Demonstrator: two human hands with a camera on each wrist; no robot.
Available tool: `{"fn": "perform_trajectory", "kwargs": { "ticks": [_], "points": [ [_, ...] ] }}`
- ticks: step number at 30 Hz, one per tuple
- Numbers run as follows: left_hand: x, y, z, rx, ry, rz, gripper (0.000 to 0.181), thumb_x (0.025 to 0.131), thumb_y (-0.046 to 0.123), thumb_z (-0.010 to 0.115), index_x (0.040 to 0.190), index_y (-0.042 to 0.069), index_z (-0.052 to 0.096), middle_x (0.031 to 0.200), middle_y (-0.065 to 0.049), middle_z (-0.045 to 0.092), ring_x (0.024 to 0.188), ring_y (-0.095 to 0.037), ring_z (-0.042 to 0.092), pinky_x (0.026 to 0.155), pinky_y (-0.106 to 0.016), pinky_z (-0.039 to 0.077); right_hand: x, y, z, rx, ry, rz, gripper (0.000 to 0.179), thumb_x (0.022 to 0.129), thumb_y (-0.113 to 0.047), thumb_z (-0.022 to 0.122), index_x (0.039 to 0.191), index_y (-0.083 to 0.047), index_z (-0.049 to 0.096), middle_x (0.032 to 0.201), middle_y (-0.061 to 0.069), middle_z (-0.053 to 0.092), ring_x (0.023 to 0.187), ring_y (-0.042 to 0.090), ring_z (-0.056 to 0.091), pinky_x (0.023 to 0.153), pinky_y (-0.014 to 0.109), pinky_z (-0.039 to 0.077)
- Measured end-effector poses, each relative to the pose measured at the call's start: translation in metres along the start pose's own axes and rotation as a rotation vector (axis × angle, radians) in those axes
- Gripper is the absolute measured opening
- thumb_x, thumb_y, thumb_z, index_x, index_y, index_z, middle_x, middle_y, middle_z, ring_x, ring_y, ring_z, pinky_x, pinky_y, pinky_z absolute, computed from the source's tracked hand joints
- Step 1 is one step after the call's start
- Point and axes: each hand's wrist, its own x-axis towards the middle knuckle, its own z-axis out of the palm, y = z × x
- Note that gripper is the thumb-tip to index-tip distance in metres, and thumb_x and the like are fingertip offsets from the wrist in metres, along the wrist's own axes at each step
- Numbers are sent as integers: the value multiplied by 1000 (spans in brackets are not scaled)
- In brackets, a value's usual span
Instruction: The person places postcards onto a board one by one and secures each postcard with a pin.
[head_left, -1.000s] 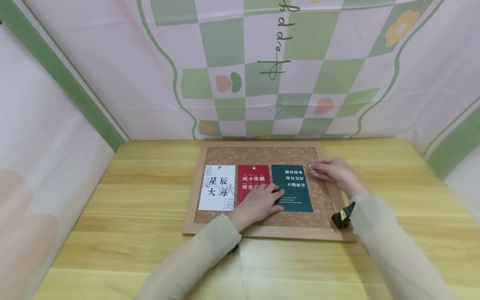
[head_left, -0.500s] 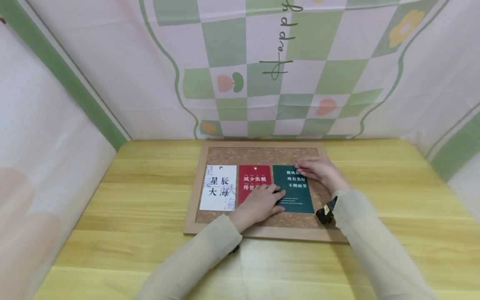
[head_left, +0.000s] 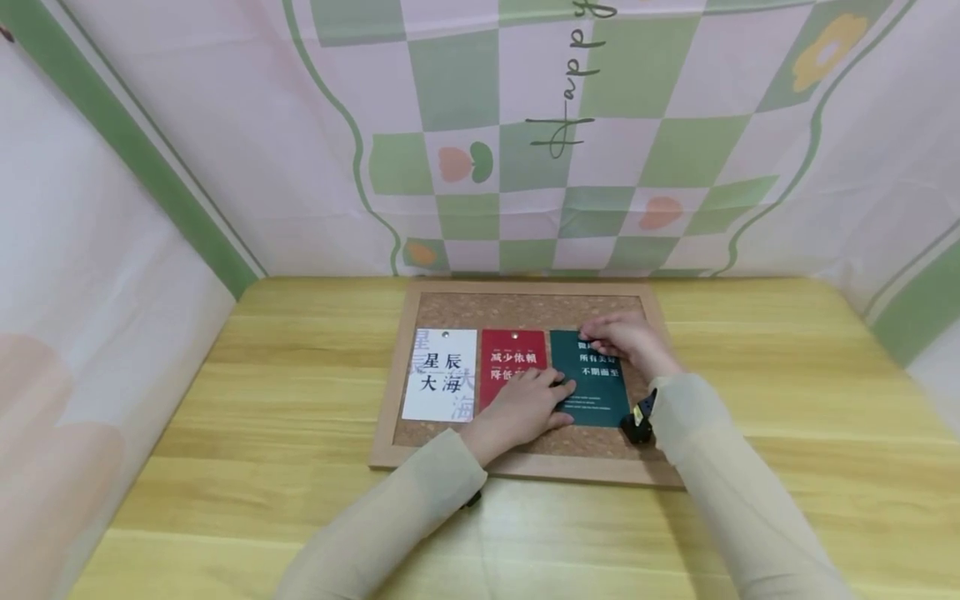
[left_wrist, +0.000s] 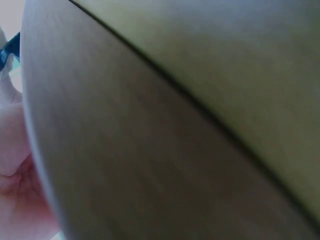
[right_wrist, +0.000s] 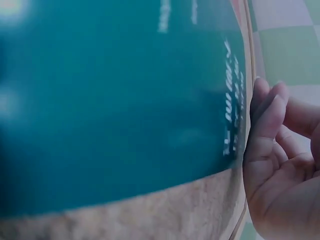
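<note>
A framed cork board (head_left: pixel 480 310) lies on the wooden table and carries a white card (head_left: pixel 438 400), a red card (head_left: pixel 510 346) and a dark green card (head_left: pixel 592 400) in a row. My left hand (head_left: pixel 521 408) rests with spread fingers over the red card's lower part, fingertips reaching onto the green card. At the green card's top edge, my right hand (head_left: pixel 626 337) pinches a small shiny thumbtack, mostly hidden by the fingertips. In the right wrist view, the thumb and fingers (right_wrist: pixel 272 115) meet just beyond the green card's printed end.
Small metal tacks sit at the top of the white card (head_left: pixel 446 335) and the red card. The board's wooden frame (left_wrist: pixel 115 130) fills much of the left wrist view. A checked green and white curtain (head_left: pixel 525 175) hangs right behind the table (head_left: pixel 300 375).
My right hand has moved left from the cork beside the green card to that card's top edge, still pinching. The left hand stays on the cards.
</note>
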Motion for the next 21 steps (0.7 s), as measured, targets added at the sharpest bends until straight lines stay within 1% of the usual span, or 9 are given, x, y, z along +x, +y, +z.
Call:
{"fn": "perform_trajectory", "kwargs": {
  "ticks": [4,12,21],
  "points": [
    [0,1,0,1,-2,3,56,96,46,51,145,21,43,145,-2,46,130,-19,45,112,-35,39,1,2,0,-33,0,4,45,100,-16,47,135,12,44,71,-19,62,59,-7,53,59,10,48],
    [-1,1,-2,9,8,4,55,96,46,50,145,20,43,145,-2,46,130,-19,46,112,-35,39,2,2,0,-50,24,6,44,99,-17,49,135,10,46,69,-20,62,56,-8,51,55,9,46],
    [-2,1,-2,0,0,-2,56,96,46,50,145,21,42,145,-2,46,130,-19,45,112,-35,38,6,1,2,-167,64,12,41,99,-20,50,129,7,54,69,-18,59,57,-5,50,57,12,46]
  ]
}}
